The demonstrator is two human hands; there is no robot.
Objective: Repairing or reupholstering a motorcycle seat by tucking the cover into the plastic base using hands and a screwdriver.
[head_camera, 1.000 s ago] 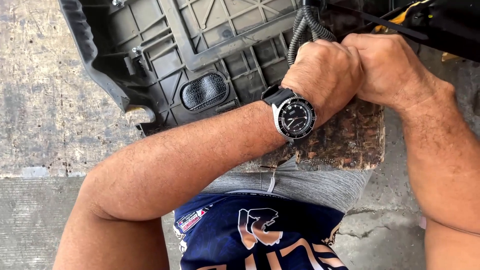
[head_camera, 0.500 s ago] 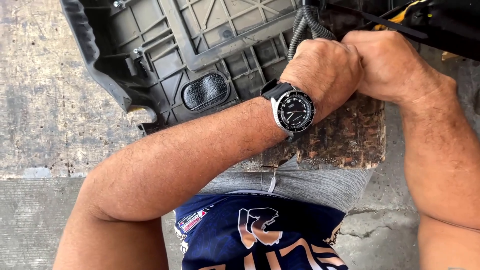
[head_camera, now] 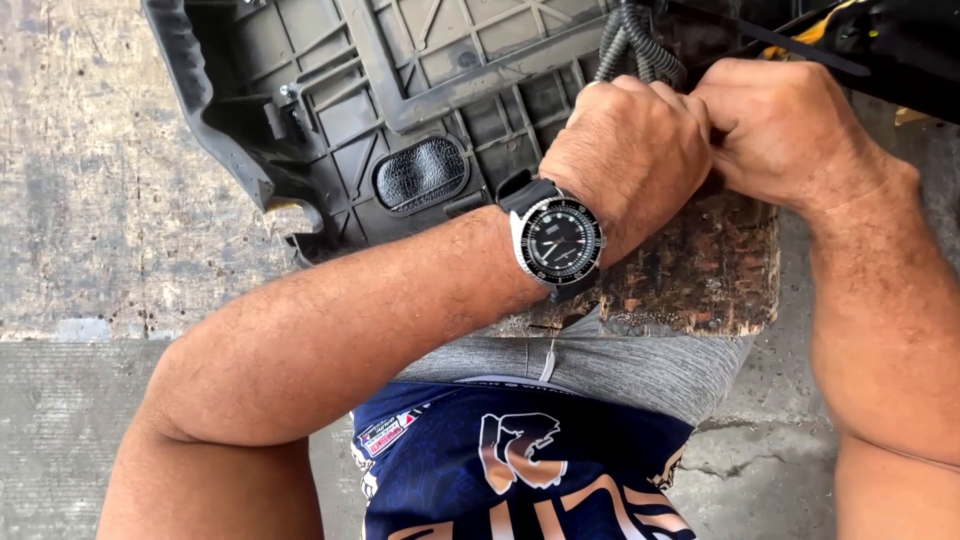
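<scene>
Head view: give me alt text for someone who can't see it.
Two bare hands, the left hand wearing a black round wristwatch and the right hand, press closed together at a grey corrugated cable bundle on a ribbed grey plastic panel. A worn wooden block lies beneath, on concrete floor.

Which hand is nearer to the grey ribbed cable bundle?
Left. The left hand is fisted right below the ribbed cable bundle, apparently touching it. The right hand is beside it, farther right.

Below and to your left lies a worn, stained concrete floor in bright daylight, a seam crossing it; a rough, weathered wooden block sits underneath.
</scene>
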